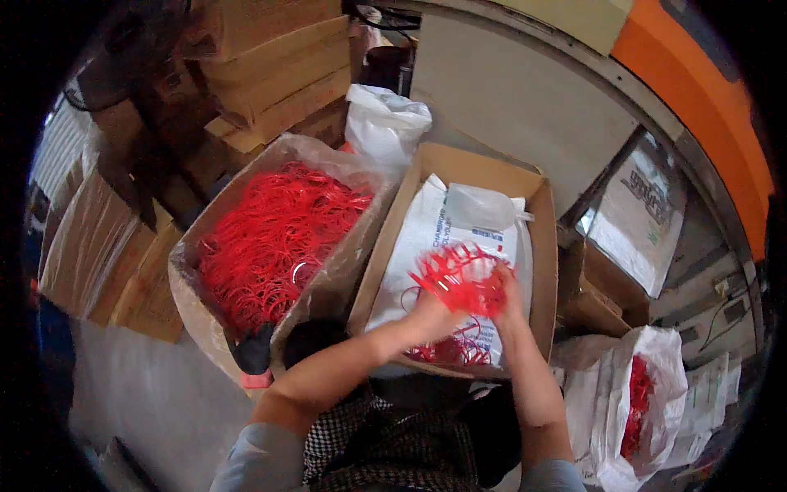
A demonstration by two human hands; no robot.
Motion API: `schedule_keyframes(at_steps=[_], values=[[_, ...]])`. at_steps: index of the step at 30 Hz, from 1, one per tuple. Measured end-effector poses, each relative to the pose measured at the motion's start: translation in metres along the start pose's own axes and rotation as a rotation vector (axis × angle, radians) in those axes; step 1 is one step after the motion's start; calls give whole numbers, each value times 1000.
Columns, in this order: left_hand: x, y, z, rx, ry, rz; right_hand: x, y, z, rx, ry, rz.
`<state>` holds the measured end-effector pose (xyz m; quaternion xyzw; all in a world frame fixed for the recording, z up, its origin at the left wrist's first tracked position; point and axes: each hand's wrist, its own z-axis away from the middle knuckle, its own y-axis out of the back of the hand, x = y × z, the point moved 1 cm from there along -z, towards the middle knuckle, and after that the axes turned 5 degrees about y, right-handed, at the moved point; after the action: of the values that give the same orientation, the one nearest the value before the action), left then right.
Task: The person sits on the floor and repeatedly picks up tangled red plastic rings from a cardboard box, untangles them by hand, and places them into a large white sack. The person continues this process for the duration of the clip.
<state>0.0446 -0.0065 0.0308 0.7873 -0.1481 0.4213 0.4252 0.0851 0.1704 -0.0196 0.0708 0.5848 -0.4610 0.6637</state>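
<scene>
Both hands hold one loose bunch of red plastic loops, blurred by motion, above a cardboard box. My left hand grips the bunch from the near left. On its right side, my right hand has fingers around the loops. Beneath them, a white woven sack with printing covers the box's inside. A translucent plastic container lies on the sack towards the far end. More red loops rest at the near end, partly hidden by my left forearm.
Left of this box stands a plastic-lined carton heaped with red loops. A white sack stands behind. Stacked cartons rise at the far left. To the right sit an open white sack holding red pieces and another printed sack.
</scene>
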Motion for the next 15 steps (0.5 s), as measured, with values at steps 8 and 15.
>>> schedule_keyframes(at_steps=[8, 15], values=[[1, -2, 13, -135, 39, 230, -26, -24, 30, -99, 64, 250], [-6, 1, 34, -392, -792, -540, 7, 6, 10, -147, -81, 708]])
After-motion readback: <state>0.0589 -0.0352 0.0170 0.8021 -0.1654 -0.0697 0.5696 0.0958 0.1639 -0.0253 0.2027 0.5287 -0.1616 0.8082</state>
